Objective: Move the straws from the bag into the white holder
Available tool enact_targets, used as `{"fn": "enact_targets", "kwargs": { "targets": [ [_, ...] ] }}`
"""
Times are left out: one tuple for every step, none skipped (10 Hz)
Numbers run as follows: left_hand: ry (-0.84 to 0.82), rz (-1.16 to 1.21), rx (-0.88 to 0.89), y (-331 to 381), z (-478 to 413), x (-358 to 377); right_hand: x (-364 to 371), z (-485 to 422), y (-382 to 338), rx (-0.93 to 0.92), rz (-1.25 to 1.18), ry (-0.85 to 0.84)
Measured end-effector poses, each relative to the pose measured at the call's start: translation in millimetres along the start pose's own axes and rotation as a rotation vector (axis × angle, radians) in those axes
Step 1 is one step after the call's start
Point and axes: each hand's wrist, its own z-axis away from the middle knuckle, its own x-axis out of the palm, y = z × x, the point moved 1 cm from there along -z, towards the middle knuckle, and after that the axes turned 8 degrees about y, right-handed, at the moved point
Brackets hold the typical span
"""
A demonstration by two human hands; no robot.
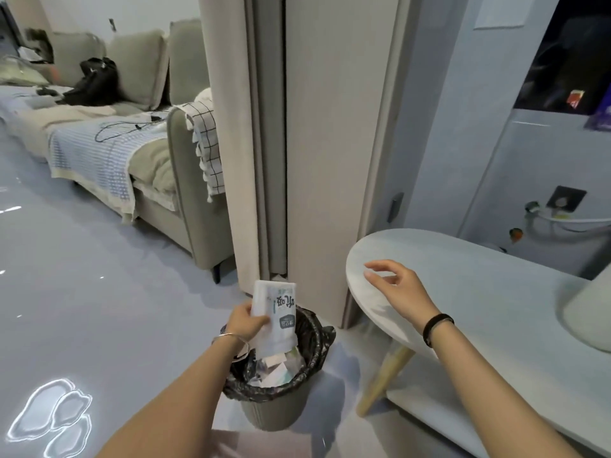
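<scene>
My left hand [246,323] grips a flat white printed straw bag [277,317] and holds it upright directly over a grey waste bin [274,408] on the floor. The bag's lower end hangs just inside the bin's opening. No straws show in the bag. My right hand [398,284] hovers with spread fingers above the rounded left end of a white table [463,279], holding nothing. At the right edge of the head view a white rounded object [591,312] stands on the table; only part of it shows, and I cannot tell whether it is the holder.
The bin has a black liner [317,328] and holds crumpled paper and wrappers. A wooden table leg [385,378] stands just right of it. A door frame [317,143] rises behind the bin, and a grey sofa [158,153] stands to the left on the glossy floor.
</scene>
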Motion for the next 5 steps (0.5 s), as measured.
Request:
{"fn": "enact_targets", "kwargs": {
  "targets": [
    [-0.066,-0.117,-0.047,-15.2,-2.3,11.1,-1.0,-1.1,4.8,0.005,0.002,0.008],
    [-0.182,-0.291,-0.100,-23.4,-1.6,22.0,-3.4,-0.7,6.8,0.017,0.017,0.010],
    [-0.274,-0.433,-0.105,-26.3,-4.0,32.3,-5.9,-0.3,9.0,0.013,0.056,-0.004],
    [-0.255,-0.442,-0.039,-13.9,-2.7,40.1,-10.5,4.1,9.1,0.002,0.121,-0.027],
    [-0.172,-0.350,0.051,8.8,-0.3,47.5,-19.6,6.8,4.1,-0.014,0.139,0.009]
  ]
}}
